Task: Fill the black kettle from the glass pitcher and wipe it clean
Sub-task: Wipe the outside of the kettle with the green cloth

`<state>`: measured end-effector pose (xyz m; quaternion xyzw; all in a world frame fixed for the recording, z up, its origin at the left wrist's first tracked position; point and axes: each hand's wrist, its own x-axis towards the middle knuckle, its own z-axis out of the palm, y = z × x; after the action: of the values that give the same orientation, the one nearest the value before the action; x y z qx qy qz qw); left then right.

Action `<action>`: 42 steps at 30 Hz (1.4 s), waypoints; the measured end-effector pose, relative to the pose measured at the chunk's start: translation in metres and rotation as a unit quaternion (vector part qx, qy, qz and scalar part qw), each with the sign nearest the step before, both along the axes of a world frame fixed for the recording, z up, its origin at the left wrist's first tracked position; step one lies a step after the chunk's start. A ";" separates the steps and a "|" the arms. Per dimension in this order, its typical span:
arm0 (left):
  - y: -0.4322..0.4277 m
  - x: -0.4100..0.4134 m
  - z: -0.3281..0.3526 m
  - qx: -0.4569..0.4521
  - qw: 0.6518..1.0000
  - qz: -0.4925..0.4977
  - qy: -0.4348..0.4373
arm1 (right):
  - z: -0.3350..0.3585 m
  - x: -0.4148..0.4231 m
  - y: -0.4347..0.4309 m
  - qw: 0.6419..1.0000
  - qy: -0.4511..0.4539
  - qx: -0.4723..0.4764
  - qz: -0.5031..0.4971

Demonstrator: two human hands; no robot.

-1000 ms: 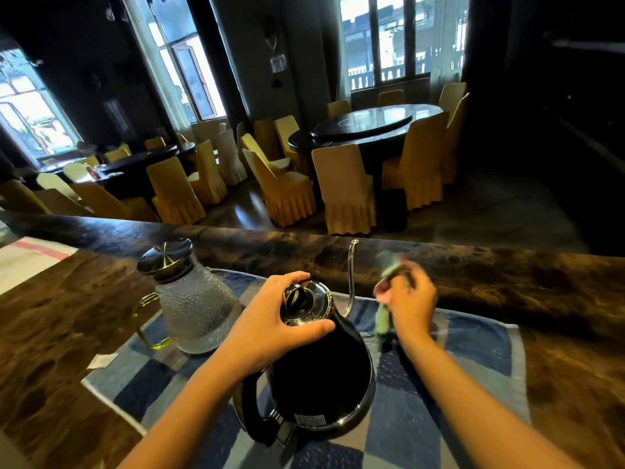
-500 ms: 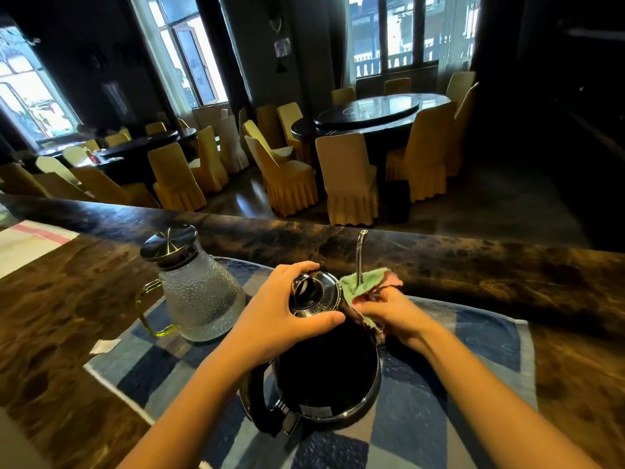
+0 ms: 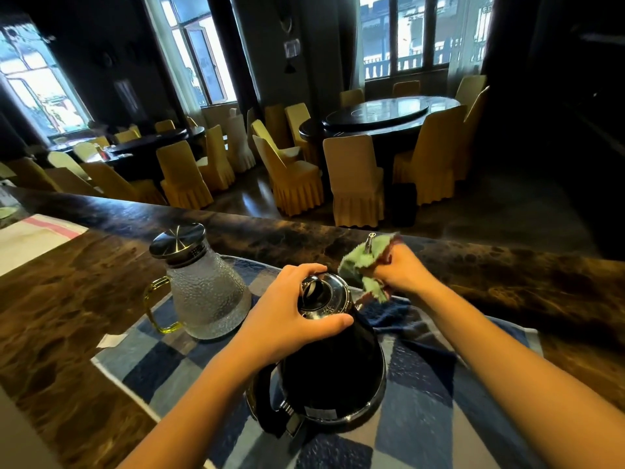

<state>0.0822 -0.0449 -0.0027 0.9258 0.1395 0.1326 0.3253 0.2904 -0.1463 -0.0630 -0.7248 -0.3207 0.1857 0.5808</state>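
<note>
The black kettle [image 3: 333, 370] stands on a blue checked cloth mat [image 3: 422, 431], its handle toward me and its thin metal spout rising at the far side. My left hand [image 3: 287, 319] presses on its chrome lid, thumb and fingers around the lid's rim. My right hand [image 3: 399, 269] grips a green and pink rag [image 3: 363, 262] wrapped around the upper spout; only the spout tip shows above the rag. The glass pitcher [image 3: 206, 292], with steel lid and yellow-green handle, stands upright just left of the kettle.
The mat lies on a dark marbled counter [image 3: 67, 299]. A small white paper scrap [image 3: 110, 340] lies off the mat's left edge. A white cloth with a pink stripe [image 3: 30, 235] lies at the far left. Beyond the counter are round tables and yellow-covered chairs.
My right hand has slid the rag up from the base of the spout to near its tip. My left hand stays on the kettle lid. The pitcher has not moved.
</note>
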 end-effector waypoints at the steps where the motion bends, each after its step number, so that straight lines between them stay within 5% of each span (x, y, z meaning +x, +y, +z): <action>1: 0.000 0.000 0.000 0.000 1.000 -0.001 0.001 | 0.001 0.001 0.002 1.000 -0.011 0.011 -0.011; 5: 0.000 0.001 0.000 -0.003 1.000 -0.003 0.003 | -0.032 -0.004 0.009 0.997 0.002 0.007 -0.081; 9: 0.001 0.002 0.001 -0.006 1.000 -0.006 0.005 | -0.059 -0.022 0.006 0.998 0.061 -0.027 -0.019; 18: -0.002 -0.001 0.000 -0.002 1.000 0.010 0.008 | 0.006 0.012 0.007 0.990 -0.130 -0.058 0.016; 22: -0.002 0.001 0.002 -0.007 1.000 0.012 0.012 | -0.016 -0.006 0.010 0.998 -0.036 -0.016 -0.058; 25: -0.003 0.001 0.002 -0.006 1.000 0.011 0.012 | -0.048 -0.025 0.008 0.997 0.047 -0.064 -0.015; 32: 0.000 0.003 0.001 0.012 0.999 0.019 0.027 | -0.005 0.007 0.013 0.984 -0.073 -0.155 0.044; 37: -0.001 0.004 0.002 0.017 0.999 0.024 0.028 | 0.004 -0.003 0.015 0.999 0.004 -0.016 -0.037; 42: -0.002 0.003 0.003 0.007 0.999 0.017 0.033 | -0.044 -0.029 0.010 0.990 0.072 -0.116 0.021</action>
<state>0.0852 -0.0465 0.0001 0.9294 0.1649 0.1078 0.3121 0.2613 -0.1360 -0.1071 -0.7647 -0.2698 0.2857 0.5106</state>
